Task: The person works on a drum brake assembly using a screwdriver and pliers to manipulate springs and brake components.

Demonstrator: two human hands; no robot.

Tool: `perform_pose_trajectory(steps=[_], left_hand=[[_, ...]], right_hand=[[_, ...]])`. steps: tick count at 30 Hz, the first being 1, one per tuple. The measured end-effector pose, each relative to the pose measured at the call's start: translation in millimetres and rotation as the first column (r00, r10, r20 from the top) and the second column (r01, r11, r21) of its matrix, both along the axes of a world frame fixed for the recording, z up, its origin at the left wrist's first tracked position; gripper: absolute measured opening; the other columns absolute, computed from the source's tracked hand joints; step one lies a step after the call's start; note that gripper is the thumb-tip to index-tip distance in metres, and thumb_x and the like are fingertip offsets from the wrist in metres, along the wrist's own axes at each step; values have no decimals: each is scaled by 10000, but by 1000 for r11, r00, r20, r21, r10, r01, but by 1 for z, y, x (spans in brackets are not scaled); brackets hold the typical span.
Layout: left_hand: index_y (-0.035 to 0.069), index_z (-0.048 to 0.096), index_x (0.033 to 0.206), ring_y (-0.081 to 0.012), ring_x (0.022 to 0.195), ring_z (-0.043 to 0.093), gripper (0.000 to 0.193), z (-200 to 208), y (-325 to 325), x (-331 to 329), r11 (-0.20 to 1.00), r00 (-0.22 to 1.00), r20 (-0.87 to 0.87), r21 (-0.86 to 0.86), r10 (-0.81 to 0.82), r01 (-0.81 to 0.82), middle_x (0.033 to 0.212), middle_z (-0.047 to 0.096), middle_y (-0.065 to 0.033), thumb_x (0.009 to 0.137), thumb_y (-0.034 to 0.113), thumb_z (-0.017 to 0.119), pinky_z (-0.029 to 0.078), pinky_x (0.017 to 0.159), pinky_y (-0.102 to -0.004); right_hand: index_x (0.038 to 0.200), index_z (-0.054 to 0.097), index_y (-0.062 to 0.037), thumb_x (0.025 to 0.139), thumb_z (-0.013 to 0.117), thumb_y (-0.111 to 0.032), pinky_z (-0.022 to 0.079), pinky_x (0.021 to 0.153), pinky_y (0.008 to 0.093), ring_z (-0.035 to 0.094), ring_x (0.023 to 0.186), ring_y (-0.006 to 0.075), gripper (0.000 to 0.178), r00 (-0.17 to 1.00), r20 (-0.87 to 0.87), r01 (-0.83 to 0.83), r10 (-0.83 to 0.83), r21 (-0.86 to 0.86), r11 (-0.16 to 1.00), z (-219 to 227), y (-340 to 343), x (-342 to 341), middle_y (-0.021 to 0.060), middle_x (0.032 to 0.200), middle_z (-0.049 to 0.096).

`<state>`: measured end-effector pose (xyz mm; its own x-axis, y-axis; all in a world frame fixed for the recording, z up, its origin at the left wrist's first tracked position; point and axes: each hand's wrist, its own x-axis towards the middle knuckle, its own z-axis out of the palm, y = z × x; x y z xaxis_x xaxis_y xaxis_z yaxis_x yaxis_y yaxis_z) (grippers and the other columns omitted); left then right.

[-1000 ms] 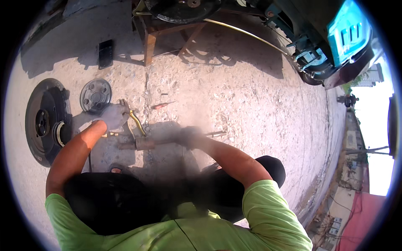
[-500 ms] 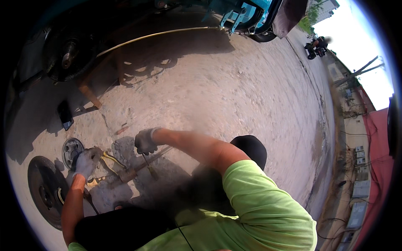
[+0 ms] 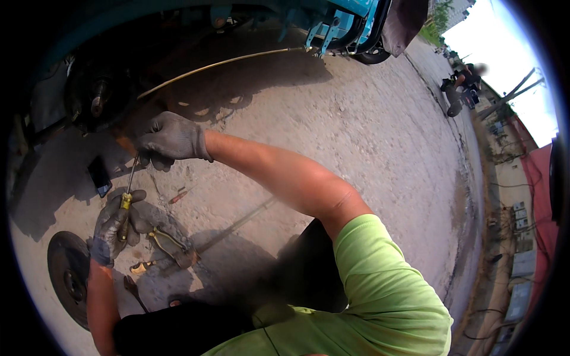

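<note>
Both my hands wear grey gloves. A screwdriver [image 3: 126,202] with a yellow-and-black handle slants between them. Its handle lies in the grip of my left hand [image 3: 110,231]. The shaft rises to the bent fingers of my right hand [image 3: 172,139], which appear to pinch its end. On the ground beside my left hand are yellow-handled pliers [image 3: 165,238] and a second yellow-handled screwdriver [image 3: 141,267]. A long-handled tool [image 3: 231,228], like a hammer, lies farther right. A red-handled tool [image 3: 177,197] rests below my right hand.
A dark wheel [image 3: 68,276] lies at the left, and a dark tool [image 3: 134,289] near my legs. A phone [image 3: 100,176] is on the ground. Above stands a teal vehicle [image 3: 341,24] with an exposed axle hub [image 3: 99,98] and long rod [image 3: 219,66]. Another person [image 3: 466,83] is far right.
My right hand has moved up and left with the screwdriver. My left hand has left the pliers and holds the screwdriver's handle. The distant person appears nearer.
</note>
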<state>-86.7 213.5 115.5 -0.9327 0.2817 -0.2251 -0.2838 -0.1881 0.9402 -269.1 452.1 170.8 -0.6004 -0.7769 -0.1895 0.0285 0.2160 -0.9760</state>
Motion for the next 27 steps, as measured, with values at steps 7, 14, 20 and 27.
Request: perform_pose_trajectory(steps=[7, 14, 20, 27], left_hand=[[-6, 601, 1431, -25, 482, 452, 553, 54, -14, 5, 763, 842, -407, -395, 354, -512, 700, 602, 2, 1082, 417, 529, 356, 450, -189], [-34, 565, 1442, -67, 580, 538, 432, 78, -15, 10, 738, 773, -384, -271, 506, -618, 926, 738, -94, 1111, 237, 508, 447, 549, -227], [-7, 611, 1411, -109, 690, 632, 419, 79, -3, 1, 557, 709, -599, -467, 372, -687, 935, 738, -108, 1084, 251, 565, 516, 654, -261], [11, 662, 1342, -222, 885, 730, 373, 70, 0, -11, 503, 728, -593, -538, 345, -677, 1032, 741, -156, 1054, 244, 617, 558, 786, -365]], right_hand=[[1025, 766, 58, 970, 626, -312, 585, 875, 389, 754, 860, 291, 399, 839, -425, 321, -341, -120, 939, 66, -1, -15, 226, 937, 770], [1301, 684, -28, 968, 647, -273, 548, 1019, 398, 710, 1148, 331, 415, 588, -685, 251, -431, -352, 902, 60, -20, -26, 218, 1242, 720], [1370, 679, -73, 943, 664, -194, 544, 1040, 389, 687, 1202, 280, 444, 465, -824, 243, -323, -231, 942, 60, -34, -17, 164, 1295, 704], [1360, 672, -46, 931, 741, -186, 553, 1031, 362, 698, 1143, 228, 456, 518, -671, 375, -531, -380, 846, 51, -40, -19, 136, 1288, 705]])
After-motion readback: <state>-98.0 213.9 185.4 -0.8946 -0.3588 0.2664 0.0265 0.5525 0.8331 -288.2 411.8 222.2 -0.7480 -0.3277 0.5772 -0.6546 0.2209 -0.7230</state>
